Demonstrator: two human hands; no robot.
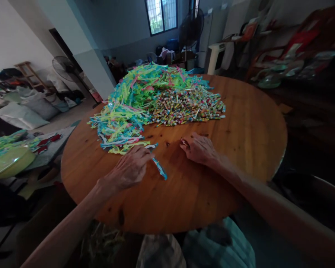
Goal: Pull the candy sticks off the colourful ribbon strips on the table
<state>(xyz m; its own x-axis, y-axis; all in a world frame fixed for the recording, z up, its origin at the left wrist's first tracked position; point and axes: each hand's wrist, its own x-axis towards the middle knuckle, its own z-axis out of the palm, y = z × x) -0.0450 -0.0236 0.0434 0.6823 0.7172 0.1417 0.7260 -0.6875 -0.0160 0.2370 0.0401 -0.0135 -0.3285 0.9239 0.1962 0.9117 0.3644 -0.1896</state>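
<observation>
Because blur and knuckles cover the left hand's (132, 165) fingertips, I cannot tell whether they pinch the blue strip (161, 171) lying beside them. The right hand (199, 149), fingers curled, pinches a small reddish thing (185, 142), mostly hidden. Bright strips (145, 87) and short sticks (188, 108) lie heaped on a round wooden table (248, 123); behind, a window (162, 16) lights a dim room.

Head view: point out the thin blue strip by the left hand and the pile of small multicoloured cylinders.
Thin blue strip (160, 169), head view: its visible middle.
Pile of small multicoloured cylinders (186, 107), head view: its middle.
</observation>
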